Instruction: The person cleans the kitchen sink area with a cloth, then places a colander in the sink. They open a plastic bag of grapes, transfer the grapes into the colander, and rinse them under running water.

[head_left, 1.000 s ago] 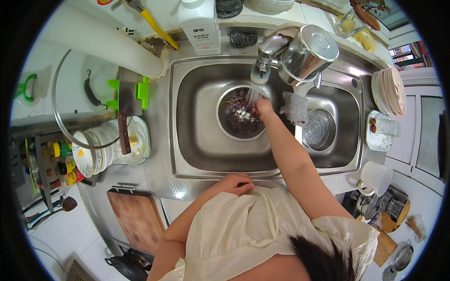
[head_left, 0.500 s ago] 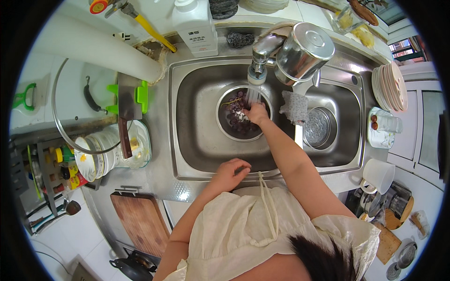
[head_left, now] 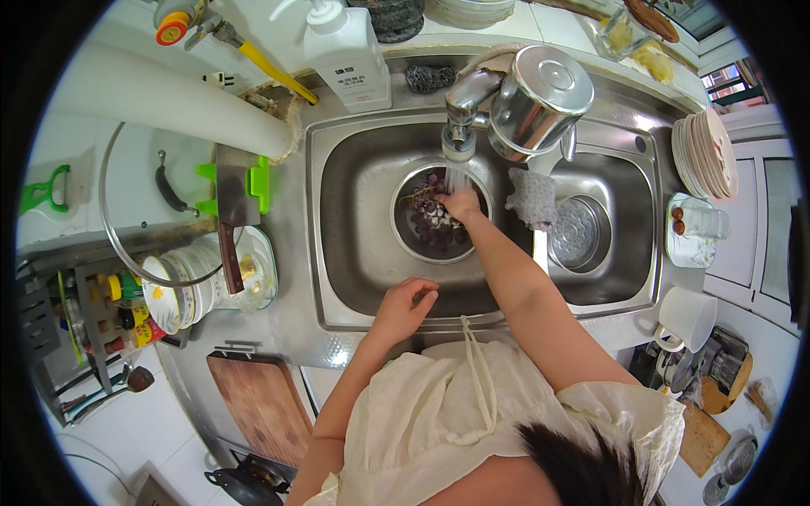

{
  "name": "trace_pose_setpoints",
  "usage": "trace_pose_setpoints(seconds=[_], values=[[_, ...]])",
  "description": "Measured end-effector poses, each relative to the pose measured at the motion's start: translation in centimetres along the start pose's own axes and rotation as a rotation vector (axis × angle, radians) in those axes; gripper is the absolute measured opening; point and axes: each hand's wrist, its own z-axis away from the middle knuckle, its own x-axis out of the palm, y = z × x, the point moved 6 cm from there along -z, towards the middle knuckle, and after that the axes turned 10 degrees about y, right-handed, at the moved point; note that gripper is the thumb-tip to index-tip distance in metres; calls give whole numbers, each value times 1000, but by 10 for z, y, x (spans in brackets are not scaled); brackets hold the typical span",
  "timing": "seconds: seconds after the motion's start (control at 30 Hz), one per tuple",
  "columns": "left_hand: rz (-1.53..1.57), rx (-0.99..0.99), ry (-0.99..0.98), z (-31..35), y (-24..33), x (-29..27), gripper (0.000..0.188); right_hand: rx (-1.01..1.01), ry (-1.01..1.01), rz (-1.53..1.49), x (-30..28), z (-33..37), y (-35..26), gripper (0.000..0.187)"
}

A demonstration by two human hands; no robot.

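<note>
Dark purple grapes point(head_left: 434, 228) with a pale green stem lie in a round metal bowl point(head_left: 400, 240) inside the larger, left sink basin. Water runs from the faucet point(head_left: 459, 139) into the bowl's right side. My right hand point(head_left: 461, 205) reaches into the bowl beneath the stream, its fingers bent around grapes near the stem. Water and the hand itself partly hide the fingertips. My left hand point(head_left: 407, 310) hovers over the front rim of the sink point(head_left: 363, 321), holding nothing, its fingers loosely curved and thumb apart.
A metal cylinder point(head_left: 548, 93) is attached beside the faucet. A grey cloth point(head_left: 531, 198) hangs on the basin divider; a metal strainer point(head_left: 580, 232) sits in the right basin. At left stand a cleaver point(head_left: 232, 198) and racked dishes point(head_left: 181, 282). A white pump bottle point(head_left: 348, 63) is behind.
My right hand's fingers have shifted left from under the stream toward the grape stem. My left hand has risen slightly and moved a little left. The whole view has shifted slightly.
</note>
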Motion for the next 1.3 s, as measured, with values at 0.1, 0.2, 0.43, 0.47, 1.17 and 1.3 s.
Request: trace_pose_setpoints(seconds=[0.1,0.2,0.43,0.47,1.17,1.3], values=[[7,2,27,1,-6,-2,19,-84,148,-158,-2,1,2,50],[1,3,34,-1,-8,-3,18,-118,165,-130,1,-3,1,48],[-5,-44,38,-8,-9,-5,17,196,-88,-923,7,-3,6,15],[-6,-49,39,-10,-12,-5,17,212,-87,-1054,7,-3,6,7],[-419,88,233,-149,-49,0,36,274,-469,-1368,-14,40,1,13],[-563,212,259,-178,-72,18,42,183,-419,-1427,-36,54,-9,19]])
